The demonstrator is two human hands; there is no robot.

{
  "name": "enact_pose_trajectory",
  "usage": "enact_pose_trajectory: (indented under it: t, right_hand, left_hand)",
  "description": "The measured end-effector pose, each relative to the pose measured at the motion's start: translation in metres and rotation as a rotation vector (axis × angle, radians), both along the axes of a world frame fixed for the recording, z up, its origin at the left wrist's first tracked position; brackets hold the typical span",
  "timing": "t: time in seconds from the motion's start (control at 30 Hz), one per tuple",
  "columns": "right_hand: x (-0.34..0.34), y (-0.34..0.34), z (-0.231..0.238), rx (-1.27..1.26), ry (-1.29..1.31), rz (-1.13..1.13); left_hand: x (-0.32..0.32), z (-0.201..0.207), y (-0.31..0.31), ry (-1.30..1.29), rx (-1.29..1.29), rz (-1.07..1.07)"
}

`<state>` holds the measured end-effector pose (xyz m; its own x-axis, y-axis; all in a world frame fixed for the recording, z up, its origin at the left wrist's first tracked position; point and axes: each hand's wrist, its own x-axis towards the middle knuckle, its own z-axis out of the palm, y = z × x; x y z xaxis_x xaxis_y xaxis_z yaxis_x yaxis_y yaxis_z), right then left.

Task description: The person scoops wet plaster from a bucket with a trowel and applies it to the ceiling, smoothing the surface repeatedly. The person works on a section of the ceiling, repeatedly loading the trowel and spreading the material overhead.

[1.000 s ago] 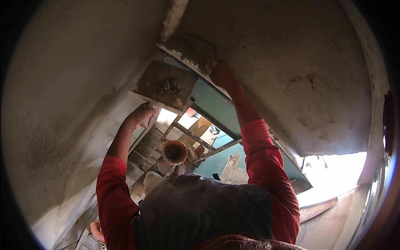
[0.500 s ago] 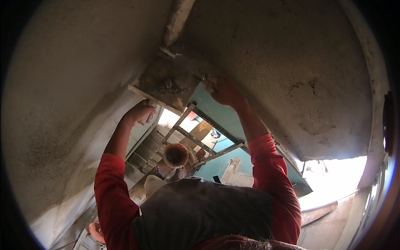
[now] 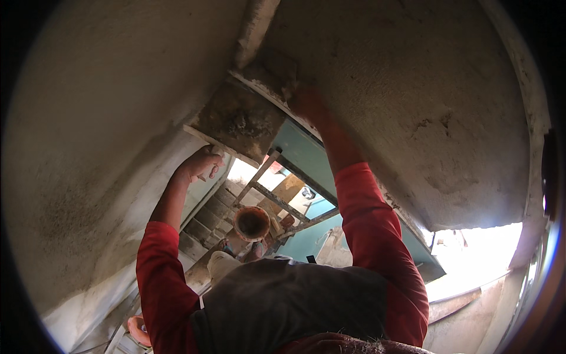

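Note:
My left hand is closed below the near edge of a square mortar board, apparently round a grip beneath it. Dark wet mortar lies on the board's top. Farther up, my right hand is closed on a trowel, whose flat blade looks dim and blurred against the rough plastered wall. A pale ledge-like edge runs below that hand, just beyond the board.
A round, mortar-stained bucket stands far below, near my feet. Beside it is a metal frame with crossbars. Another plastered wall rises on the left. An orange round container sits lower left. Bright light enters through an opening at right.
My right hand has moved up and slightly left, away from the board's right edge and onto the wall. The left hand and board have barely shifted.

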<state>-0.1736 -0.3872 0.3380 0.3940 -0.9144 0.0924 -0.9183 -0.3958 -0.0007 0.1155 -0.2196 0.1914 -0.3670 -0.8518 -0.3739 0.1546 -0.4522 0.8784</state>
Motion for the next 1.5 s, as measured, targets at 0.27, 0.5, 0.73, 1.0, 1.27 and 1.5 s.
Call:
enact_pose_trajectory:
  t: [0.27, 0.5, 0.73, 1.0, 1.27, 1.5]
  right_hand:
    - [-0.010, -0.024, -0.023, 0.003, 0.127, 0.136]
    - [-0.029, -0.026, -0.019, 0.075, 0.015, 0.103]
    - [-0.027, -0.019, -0.012, 0.006, 0.107, 0.048]
    - [-0.066, 0.048, 0.027, 0.108, -0.163, 0.248]
    - [-0.068, 0.136, -0.008, -0.074, -0.531, 0.174]
    - [-0.087, 0.181, -0.115, -0.262, -0.325, 0.280]
  left_hand:
    - [0.000, 0.010, 0.002, -0.074, -0.018, -0.028]
    - [0.002, 0.020, -0.003, -0.065, -0.014, -0.059]
    - [0.005, 0.016, -0.008, -0.118, -0.054, -0.087]
    - [0.008, 0.003, -0.010, -0.094, -0.023, -0.092]
    - [-0.007, -0.024, 0.029, -0.105, 0.011, 0.014]
    - [-0.034, -0.052, 0.104, 0.055, 0.053, 0.037]
